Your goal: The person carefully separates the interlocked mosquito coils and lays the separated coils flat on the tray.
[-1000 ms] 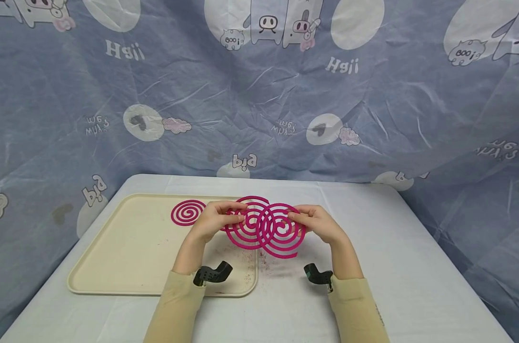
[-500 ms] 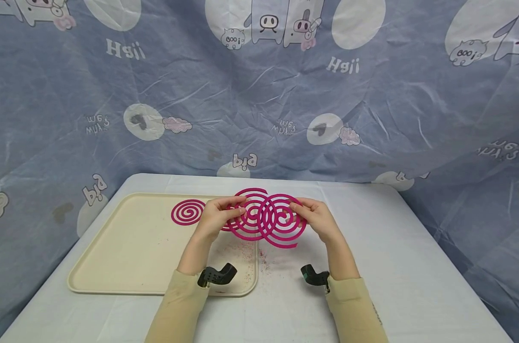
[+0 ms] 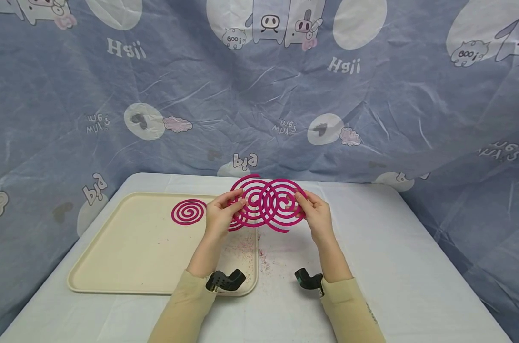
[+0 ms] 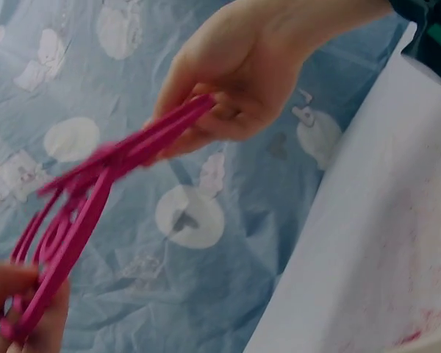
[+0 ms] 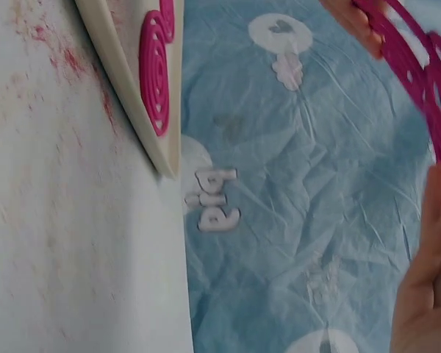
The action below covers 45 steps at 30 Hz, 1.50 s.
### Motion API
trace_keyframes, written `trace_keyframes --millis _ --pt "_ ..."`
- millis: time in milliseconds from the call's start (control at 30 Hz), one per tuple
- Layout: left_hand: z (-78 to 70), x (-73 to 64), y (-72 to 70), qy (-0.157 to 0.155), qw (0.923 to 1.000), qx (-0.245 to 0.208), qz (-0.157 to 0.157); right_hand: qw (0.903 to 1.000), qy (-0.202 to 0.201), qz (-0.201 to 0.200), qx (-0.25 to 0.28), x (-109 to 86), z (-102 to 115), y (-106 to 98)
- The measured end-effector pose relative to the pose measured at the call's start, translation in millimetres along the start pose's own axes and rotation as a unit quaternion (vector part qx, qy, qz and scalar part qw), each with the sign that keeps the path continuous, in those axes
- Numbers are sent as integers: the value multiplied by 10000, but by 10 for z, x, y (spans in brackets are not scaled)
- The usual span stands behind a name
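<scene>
In the head view, my left hand (image 3: 220,216) pinches the left side of a pink mosquito coil (image 3: 254,202) between thumb and fingers. My right hand (image 3: 319,216) pinches the right side of a second pink mosquito coil (image 3: 284,204). Both coils are held up above the table, and their rings cross in the middle. Edge-on in the left wrist view, the crossed coils (image 4: 106,163) stand at an angle to each other. Part of the left coil is hidden behind the left fingers.
A cream tray (image 3: 114,247) lies on the white table (image 3: 392,267). On it rests a flat mosquito coil (image 3: 187,212); another coil (image 3: 235,229) shows partly behind the left hand. Pink crumbs (image 3: 263,259) are scattered near the tray's right rim. A patterned blue cloth (image 3: 259,95) hangs behind.
Both hands have lifted the two crossed coils upward and away from the table. The forearms have come slightly closer together. The coils on the tray have stayed put.
</scene>
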State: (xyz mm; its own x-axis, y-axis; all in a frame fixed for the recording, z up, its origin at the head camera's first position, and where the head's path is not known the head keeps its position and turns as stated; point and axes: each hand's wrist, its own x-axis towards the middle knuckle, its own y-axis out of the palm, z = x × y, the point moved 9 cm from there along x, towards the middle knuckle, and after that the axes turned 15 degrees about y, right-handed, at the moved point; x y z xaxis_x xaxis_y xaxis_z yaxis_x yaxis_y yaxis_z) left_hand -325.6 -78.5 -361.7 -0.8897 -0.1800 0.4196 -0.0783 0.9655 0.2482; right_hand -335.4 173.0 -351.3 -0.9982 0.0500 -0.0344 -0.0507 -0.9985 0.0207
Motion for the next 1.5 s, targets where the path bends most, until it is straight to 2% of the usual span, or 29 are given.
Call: trace_keyframes --millis 67,133,233,267,333,400,467,633,800,933,1033,1100,1133,1200,1300,1367,1433,1500 --pt "-12 4 36 -24 9987 -42 499 9986 103 411 -325 -3 -2 10" --pt "-17 -10 92 -91 9921 -91 1248 9917 224 1015 -761 -16 -24 34" --pt "-19 -80 183 -229 9695 -94 2437 9703 341 1938 -1410 -71 -72 91" --pt "-14 -104 204 -255 9614 -78 2737 9628 348 2185 -1551 -92 -85 111" --pt "-2 -134 220 -320 9514 44 3062 9536 322 2454 -1716 -114 -102 138" --pt "-3 -133 219 -304 9513 130 3066 9542 247 2444 -1709 -115 -92 151" --pt "4 -113 197 -301 9579 208 2848 9617 178 2232 -1583 -98 -74 145" --pt "15 -68 149 -303 9783 251 2035 9815 23 1533 -1151 -43 -31 126" --pt "19 -44 122 -248 9944 54 1023 9964 -114 650 -533 -8 11 71" --pt "-3 -47 106 -5 9997 -4 236 9994 -193 8 271 -16 30 29" --pt "-25 -53 112 209 9997 -101 -67 9977 -117 -166 653 -19 15 21" --pt "-12 -47 129 176 9995 -218 117 9979 13 32 646 -18 6 26" --pt "-5 -43 139 111 9991 -242 327 9983 94 208 528 -16 1 30" --pt "7 -43 169 -64 9950 -263 962 9968 256 739 188 -28 -2 54" --pt "9 -77 212 -217 9782 -131 2061 9857 416 1574 -439 -73 -23 102" --pt "-2 -102 226 -218 9668 -17 2546 9761 487 1948 -834 -102 -49 129" --pt "-7 -114 226 -198 9607 121 2765 9709 471 2078 -1096 -112 -64 139" --pt "-12 -112 223 -176 9611 184 2749 9722 365 2018 -1132 -105 -59 143"
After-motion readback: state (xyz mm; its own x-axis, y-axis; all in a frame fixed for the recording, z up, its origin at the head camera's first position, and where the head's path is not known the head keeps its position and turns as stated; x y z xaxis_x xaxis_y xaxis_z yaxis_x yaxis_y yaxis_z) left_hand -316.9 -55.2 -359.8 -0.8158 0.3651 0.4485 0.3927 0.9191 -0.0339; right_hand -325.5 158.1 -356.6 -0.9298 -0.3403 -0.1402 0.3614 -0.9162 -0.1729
